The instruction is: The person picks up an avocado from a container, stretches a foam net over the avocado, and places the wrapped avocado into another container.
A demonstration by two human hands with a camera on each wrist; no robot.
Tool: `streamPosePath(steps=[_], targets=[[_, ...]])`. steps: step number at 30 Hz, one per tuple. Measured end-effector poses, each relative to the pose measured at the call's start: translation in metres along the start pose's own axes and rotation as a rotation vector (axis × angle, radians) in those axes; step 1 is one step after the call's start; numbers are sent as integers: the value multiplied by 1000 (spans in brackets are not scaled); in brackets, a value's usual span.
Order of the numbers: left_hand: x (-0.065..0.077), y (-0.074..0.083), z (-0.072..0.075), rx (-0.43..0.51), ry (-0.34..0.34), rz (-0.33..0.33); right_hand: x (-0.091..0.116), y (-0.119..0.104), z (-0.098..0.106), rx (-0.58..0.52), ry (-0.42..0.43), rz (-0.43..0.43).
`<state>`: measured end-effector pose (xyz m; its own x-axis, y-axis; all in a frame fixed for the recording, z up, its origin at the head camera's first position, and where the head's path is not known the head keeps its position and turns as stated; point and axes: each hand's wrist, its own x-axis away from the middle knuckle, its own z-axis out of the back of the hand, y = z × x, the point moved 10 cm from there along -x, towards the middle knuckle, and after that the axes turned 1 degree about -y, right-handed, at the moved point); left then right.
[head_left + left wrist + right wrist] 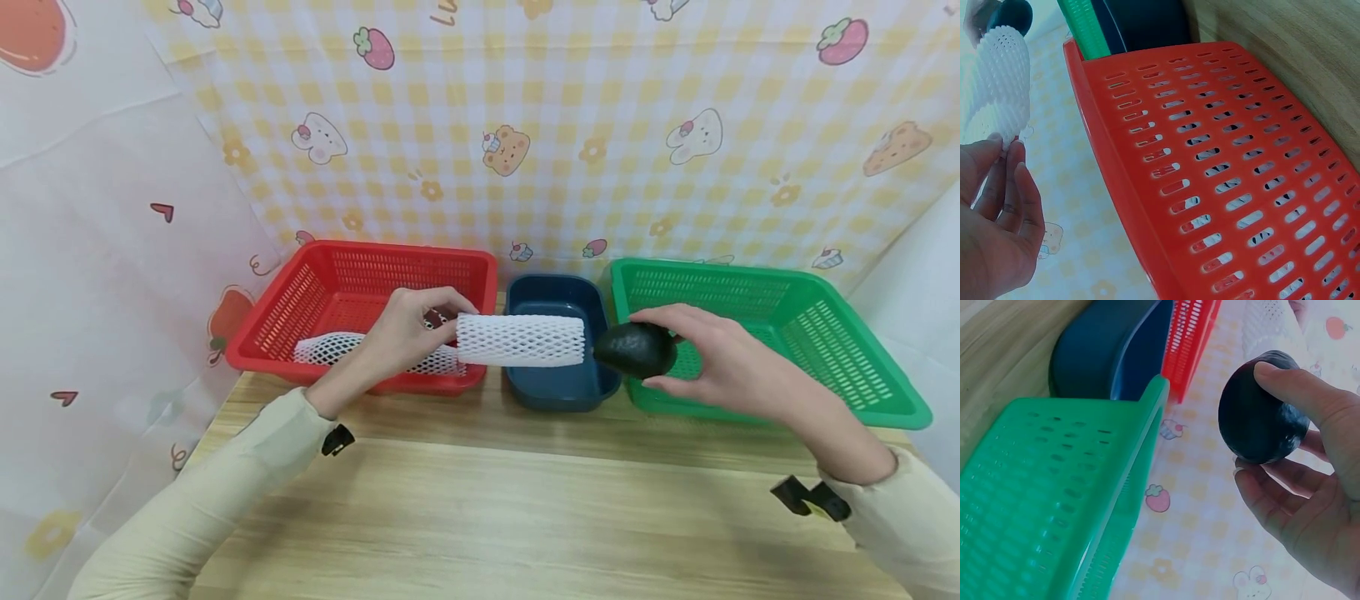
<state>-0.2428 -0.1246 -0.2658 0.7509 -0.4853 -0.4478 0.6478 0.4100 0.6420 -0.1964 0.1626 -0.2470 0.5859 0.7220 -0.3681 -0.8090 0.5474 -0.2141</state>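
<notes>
Above the blue bin, my left hand (411, 327) pinches one end of a white foam net sleeve (521, 340), which extends sideways to the right. My right hand (723, 367) grips a dark avocado (636, 349) by its wide end, thumb on one side and fingers on the other. The avocado's narrow tip points left, close to the sleeve's free end. In the left wrist view, the sleeve (1002, 81) rises from my fingertips toward the avocado (1011, 15). The right wrist view shows the avocado (1264, 407) held beside the green basket.
A red basket (360, 383) on the left contains more white foam net sleeves (330, 347). The blue bin (558, 400) stands in the middle, and a green basket (825, 333) is at the right. All three sit along the back of the wooden table (510, 517), before a patterned cloth (570, 125).
</notes>
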Motion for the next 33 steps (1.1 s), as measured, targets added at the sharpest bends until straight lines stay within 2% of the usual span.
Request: streamPosePath(steps=[10, 19, 27, 33], targets=[[2, 0, -3, 14, -4, 16, -3, 5, -6, -25, 13, -15], [-3, 5, -10, 18, -5, -11, -14, 3, -18, -48, -5, -37], [-10, 13, -19, 35, -12, -62, -26, -1, -27, -83, -18, -65], [-11, 15, -24, 21, -44, -60, -28, -5, -31, -90, -12, -30]])
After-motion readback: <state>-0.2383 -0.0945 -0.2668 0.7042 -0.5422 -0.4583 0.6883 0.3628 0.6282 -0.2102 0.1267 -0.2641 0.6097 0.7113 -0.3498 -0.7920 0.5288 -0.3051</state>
